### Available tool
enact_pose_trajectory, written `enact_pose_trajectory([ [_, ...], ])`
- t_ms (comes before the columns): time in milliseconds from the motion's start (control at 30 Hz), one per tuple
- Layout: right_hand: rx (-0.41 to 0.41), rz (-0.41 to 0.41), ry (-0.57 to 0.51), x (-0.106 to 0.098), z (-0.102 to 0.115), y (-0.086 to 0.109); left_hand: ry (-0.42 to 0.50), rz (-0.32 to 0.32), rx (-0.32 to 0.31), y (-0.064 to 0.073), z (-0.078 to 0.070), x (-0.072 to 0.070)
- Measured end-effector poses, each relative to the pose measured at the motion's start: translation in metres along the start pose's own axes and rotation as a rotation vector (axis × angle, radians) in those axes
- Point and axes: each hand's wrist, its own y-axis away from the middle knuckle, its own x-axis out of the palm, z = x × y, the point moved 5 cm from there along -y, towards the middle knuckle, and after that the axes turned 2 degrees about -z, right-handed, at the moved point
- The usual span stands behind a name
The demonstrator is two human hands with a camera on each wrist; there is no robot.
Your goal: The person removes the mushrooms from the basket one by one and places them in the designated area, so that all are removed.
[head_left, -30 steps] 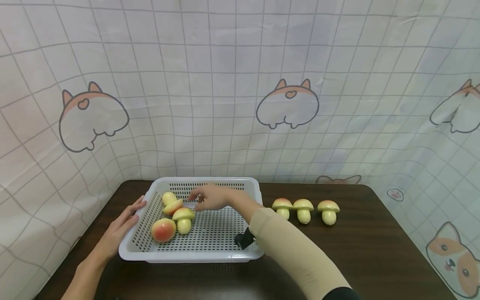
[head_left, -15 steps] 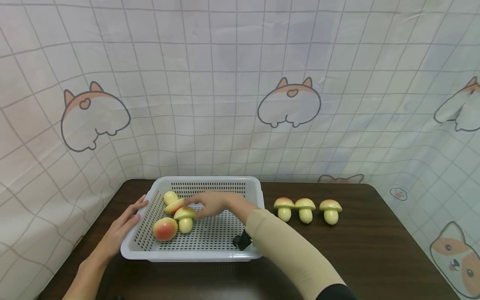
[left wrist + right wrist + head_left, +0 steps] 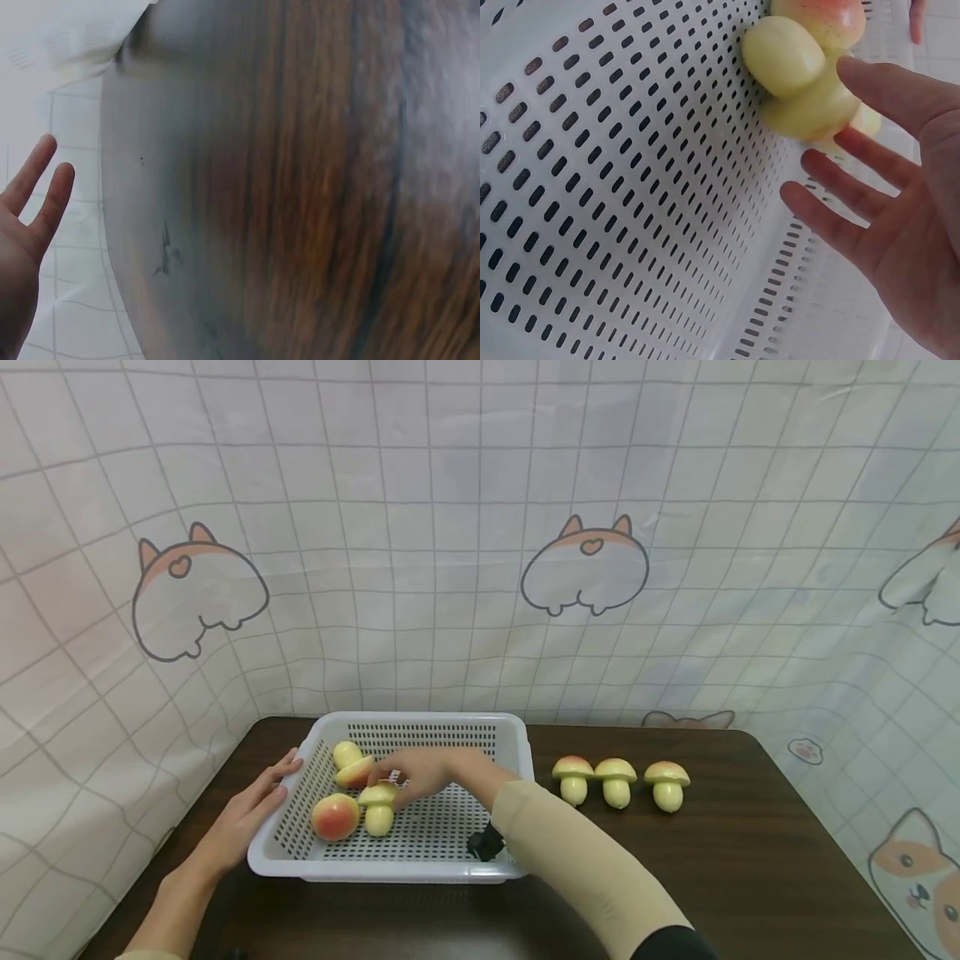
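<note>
My right hand (image 3: 422, 772) reaches into the white perforated basket (image 3: 405, 873) and pinches the cap of a yellow-green mushroom (image 3: 378, 820). In the right wrist view, the thumb lies on one side of that mushroom (image 3: 806, 112) and the index fingertip on the other; the remaining fingers extend loosely. Close by in the basket are a tipped mushroom (image 3: 347, 752), stem toward the back, and another showing its reddish cap (image 3: 335, 817). My left hand (image 3: 243, 814) rests with extended fingers against the basket's left rim. The left wrist view shows two of its fingers (image 3: 56, 199).
Three more mushrooms lie in a row on the dark wooden table (image 3: 720, 868) right of the basket: a left one (image 3: 573, 779), a middle one (image 3: 617, 782) and a right one (image 3: 667, 785). A patterned curtain (image 3: 450, 568) hangs behind the table.
My right hand has come down to the mushroom and taken its cap between thumb and index finger. That mushroom has shifted slightly toward me. The left hand stays on the rim.
</note>
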Motion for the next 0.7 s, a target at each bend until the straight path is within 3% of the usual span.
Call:
enact_pose_trajectory([
  [167, 0.061, -0.007, -0.063, 0.002, -0.002, 0.002, -0.068, -0.002, 0.07, -0.003, -0.003, -0.005],
  [300, 0.055, -0.005, -0.059, 0.003, -0.004, 0.002, -0.144, 0.007, 0.101, -0.006, -0.007, -0.007],
  [533, 0.084, -0.003, 0.004, 0.0, -0.007, 0.007, -0.289, 0.048, 0.094, -0.008, -0.004, -0.009],
  [700, 0.123, -0.015, 0.005, -0.001, -0.015, 0.013, -0.311, 0.076, 0.081, -0.006, -0.003, -0.011],
])
